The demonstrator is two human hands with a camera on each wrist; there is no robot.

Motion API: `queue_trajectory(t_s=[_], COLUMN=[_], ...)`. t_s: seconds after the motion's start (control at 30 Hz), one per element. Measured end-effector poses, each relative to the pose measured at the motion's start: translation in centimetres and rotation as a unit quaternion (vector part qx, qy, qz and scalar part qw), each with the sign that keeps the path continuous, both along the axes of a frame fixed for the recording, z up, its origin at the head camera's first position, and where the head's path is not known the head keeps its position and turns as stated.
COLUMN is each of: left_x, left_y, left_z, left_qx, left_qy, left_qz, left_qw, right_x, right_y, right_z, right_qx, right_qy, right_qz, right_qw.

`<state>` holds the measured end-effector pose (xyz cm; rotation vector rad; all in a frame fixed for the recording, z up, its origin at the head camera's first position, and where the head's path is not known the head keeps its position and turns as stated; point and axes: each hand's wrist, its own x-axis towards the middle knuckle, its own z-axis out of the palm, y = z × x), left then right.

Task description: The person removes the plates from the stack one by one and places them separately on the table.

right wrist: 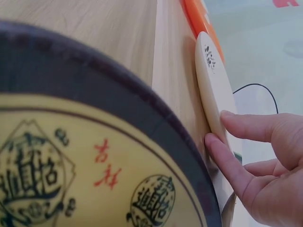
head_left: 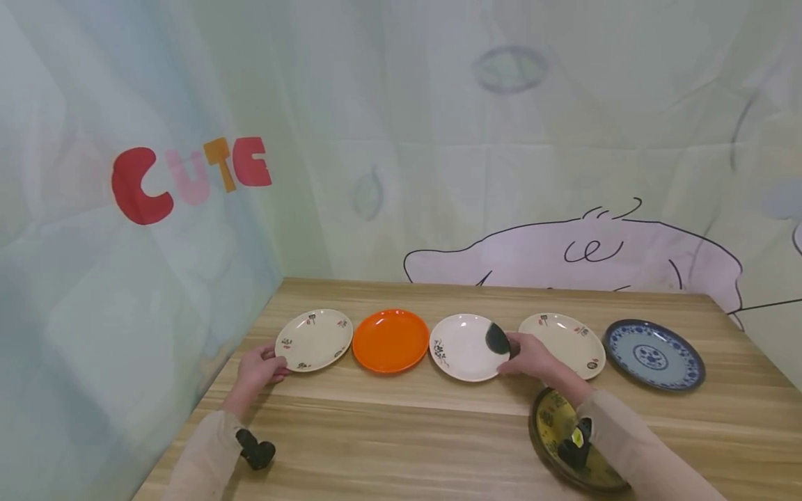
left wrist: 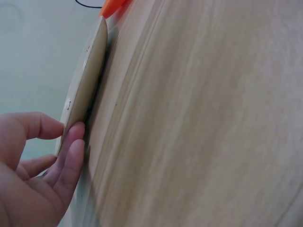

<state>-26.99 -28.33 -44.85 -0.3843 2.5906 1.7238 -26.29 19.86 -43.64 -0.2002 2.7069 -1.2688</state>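
My left hand [head_left: 260, 364] pinches the near left rim of a cream plate [head_left: 315, 341] with small dark and red motifs, at the left end of a row. The left wrist view shows the thumb on top of this plate [left wrist: 87, 78] and fingers beneath its edge. My right hand [head_left: 529, 356] pinches the right rim of a white plate [head_left: 464, 351] with a dark green patch and a black flower print. Thumb and fingertips meet that plate's edge [right wrist: 213, 87] in the right wrist view. Between these two plates lies an orange plate [head_left: 391, 341].
Right of the white plate are a second cream plate [head_left: 564, 341], partly behind my right hand, and a blue patterned plate [head_left: 654, 355]. A yellow plate with a dark rim [head_left: 544, 424] sits nearer, under my right forearm. Printed curtains [head_left: 351, 174] border the wooden table [head_left: 376, 445].
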Motion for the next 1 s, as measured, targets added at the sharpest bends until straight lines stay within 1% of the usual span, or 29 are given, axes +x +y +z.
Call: queue_trajectory(t_s=[0.1, 0.17, 0.23, 0.33, 0.47, 0.6, 0.7, 0.8, 1.0], left_x=[0.0, 0.0, 0.1, 0.1, 0.3, 0.5, 0.5, 0.5, 0.6], left_y=[-0.1, -0.2, -0.3, -0.4, -0.4, -0.3, -0.3, -0.2, -0.2], left_z=[0.0, 0.0, 0.0, -0.1, 0.0, 0.0, -0.1, -0.1, 0.0], left_qx=[0.0, -0.001, 0.001, 0.006, 0.006, 0.006, 0.01, 0.014, 0.033], left_qy=[-0.005, -0.008, -0.009, -0.009, -0.005, -0.004, -0.005, -0.003, -0.002], left_qz=[-0.007, -0.011, -0.013, -0.014, -0.018, -0.017, -0.013, -0.014, -0.017], left_qw=[1.0, 0.9999, 0.9999, 0.9998, 0.9998, 0.9998, 0.9999, 0.9998, 0.9993], right_x=[0.1, 0.1, 0.1, 0.2, 0.3, 0.5, 0.7, 0.7, 0.5], right_y=[-0.1, -0.2, -0.3, -0.4, -0.6, -1.0, -1.3, -1.2, -1.0], right_z=[0.1, 0.1, 0.0, -0.2, -0.2, -0.1, 0.0, -0.1, -0.3], right_qx=[-0.017, -0.042, -0.07, -0.11, -0.117, -0.119, -0.125, -0.131, -0.159], right_qy=[-0.012, -0.03, -0.051, -0.072, -0.071, -0.076, -0.07, -0.063, -0.048], right_qz=[-0.006, -0.01, -0.022, -0.029, -0.031, -0.059, -0.077, -0.084, -0.104], right_qw=[0.9998, 0.9986, 0.996, 0.9908, 0.9901, 0.9882, 0.9867, 0.9858, 0.9806])
